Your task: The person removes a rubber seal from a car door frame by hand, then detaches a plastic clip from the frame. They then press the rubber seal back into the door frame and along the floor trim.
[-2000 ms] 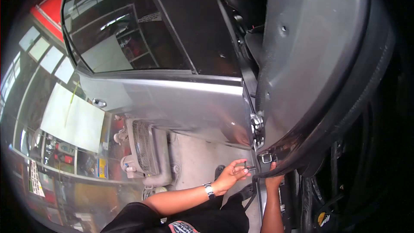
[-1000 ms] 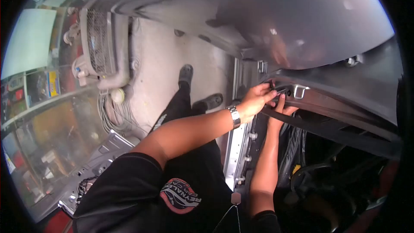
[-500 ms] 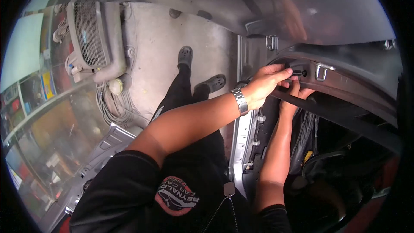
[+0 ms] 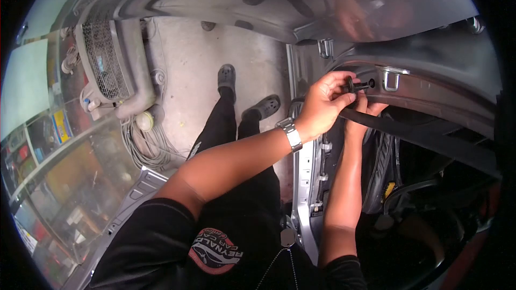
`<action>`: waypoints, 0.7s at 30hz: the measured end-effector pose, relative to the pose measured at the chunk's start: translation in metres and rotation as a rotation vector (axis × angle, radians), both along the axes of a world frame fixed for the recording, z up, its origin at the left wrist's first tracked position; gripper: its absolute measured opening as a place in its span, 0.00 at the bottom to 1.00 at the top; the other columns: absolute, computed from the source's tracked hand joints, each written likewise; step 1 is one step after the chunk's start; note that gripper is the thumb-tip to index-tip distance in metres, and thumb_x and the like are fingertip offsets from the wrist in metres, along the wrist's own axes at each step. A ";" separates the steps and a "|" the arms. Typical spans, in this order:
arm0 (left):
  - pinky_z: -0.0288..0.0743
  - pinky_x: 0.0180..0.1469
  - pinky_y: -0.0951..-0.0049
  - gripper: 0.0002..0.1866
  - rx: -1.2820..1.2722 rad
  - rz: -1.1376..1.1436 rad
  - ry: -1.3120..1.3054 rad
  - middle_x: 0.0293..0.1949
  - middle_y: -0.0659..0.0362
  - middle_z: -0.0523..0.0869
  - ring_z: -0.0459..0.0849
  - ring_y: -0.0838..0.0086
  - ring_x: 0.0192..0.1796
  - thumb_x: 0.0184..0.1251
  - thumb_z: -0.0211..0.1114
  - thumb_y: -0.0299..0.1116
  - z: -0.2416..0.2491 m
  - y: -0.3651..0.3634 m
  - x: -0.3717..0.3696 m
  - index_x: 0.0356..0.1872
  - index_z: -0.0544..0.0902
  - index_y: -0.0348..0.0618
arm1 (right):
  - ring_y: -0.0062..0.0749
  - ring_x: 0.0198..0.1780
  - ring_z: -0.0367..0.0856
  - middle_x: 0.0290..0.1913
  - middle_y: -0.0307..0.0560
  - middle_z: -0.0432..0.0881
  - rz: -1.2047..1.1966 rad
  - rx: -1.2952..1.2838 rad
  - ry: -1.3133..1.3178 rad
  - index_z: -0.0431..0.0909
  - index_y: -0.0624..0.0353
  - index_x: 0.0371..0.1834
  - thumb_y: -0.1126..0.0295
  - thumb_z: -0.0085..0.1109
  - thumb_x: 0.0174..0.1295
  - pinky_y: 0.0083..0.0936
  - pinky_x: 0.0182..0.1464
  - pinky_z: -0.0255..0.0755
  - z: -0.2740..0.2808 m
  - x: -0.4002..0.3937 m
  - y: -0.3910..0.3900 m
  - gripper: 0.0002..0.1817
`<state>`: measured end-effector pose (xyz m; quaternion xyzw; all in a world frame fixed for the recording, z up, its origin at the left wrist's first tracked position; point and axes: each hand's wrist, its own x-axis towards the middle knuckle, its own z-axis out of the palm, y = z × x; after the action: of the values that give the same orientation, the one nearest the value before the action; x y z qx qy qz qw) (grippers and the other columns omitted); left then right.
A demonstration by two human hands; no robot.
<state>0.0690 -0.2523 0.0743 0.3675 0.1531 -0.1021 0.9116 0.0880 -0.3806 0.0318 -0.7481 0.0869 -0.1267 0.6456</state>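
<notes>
My left hand (image 4: 321, 108), with a metal watch on its wrist, pinches a black flanged plug (image 4: 352, 85) between thumb and fingers. The plug's narrow stem points right, its tip at a dark round hole (image 4: 371, 82) in the grey door-opening panel. Just below it is my right hand (image 4: 363, 111), partly hidden behind a black strip (image 4: 408, 131). One finger of that hand reaches up beside the stem, and another finger shows apart from it at the right. To the right of the hole, a metal striker loop (image 4: 391, 79) stands on the panel.
A glossy grey car panel (image 4: 301, 5) curves overhead. The dark car interior (image 4: 430, 220) opens at lower right. At left stand a glass display case (image 4: 64, 182), a removed bumper with mesh grille (image 4: 102, 62) and coiled grey hose (image 4: 145, 142). A silver door frame (image 4: 307, 182) runs beside me.
My left fingers have shifted left along the plug, and its round flange now shows. The stem's tip stays by the hole. My head view has turned slightly.
</notes>
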 end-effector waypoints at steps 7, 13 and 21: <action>0.79 0.59 0.75 0.23 0.244 0.014 -0.102 0.59 0.57 0.85 0.84 0.78 0.55 0.70 0.63 0.12 -0.005 -0.003 0.001 0.64 0.78 0.39 | 0.33 0.57 0.77 0.60 0.54 0.74 0.006 0.040 0.024 0.57 0.61 0.69 0.82 0.59 0.66 0.34 0.64 0.72 0.008 0.000 0.005 0.30; 0.79 0.60 0.72 0.21 0.358 0.035 -0.134 0.57 0.59 0.87 0.84 0.77 0.55 0.67 0.65 0.12 -0.002 0.000 0.004 0.60 0.82 0.40 | 0.36 0.60 0.77 0.63 0.56 0.73 -0.005 0.072 0.051 0.54 0.60 0.74 0.83 0.60 0.66 0.36 0.66 0.73 0.007 -0.001 0.006 0.35; 0.79 0.60 0.72 0.22 0.326 0.050 -0.099 0.57 0.60 0.87 0.84 0.78 0.55 0.68 0.65 0.13 -0.006 -0.003 0.004 0.61 0.81 0.40 | 0.38 0.64 0.76 0.69 0.60 0.68 0.012 0.058 0.017 0.50 0.60 0.77 0.84 0.59 0.64 0.38 0.69 0.71 0.000 0.000 0.002 0.39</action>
<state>0.0735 -0.2555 0.0682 0.5110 0.1318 -0.0350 0.8487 0.0881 -0.3791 0.0316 -0.7305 0.0918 -0.1139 0.6670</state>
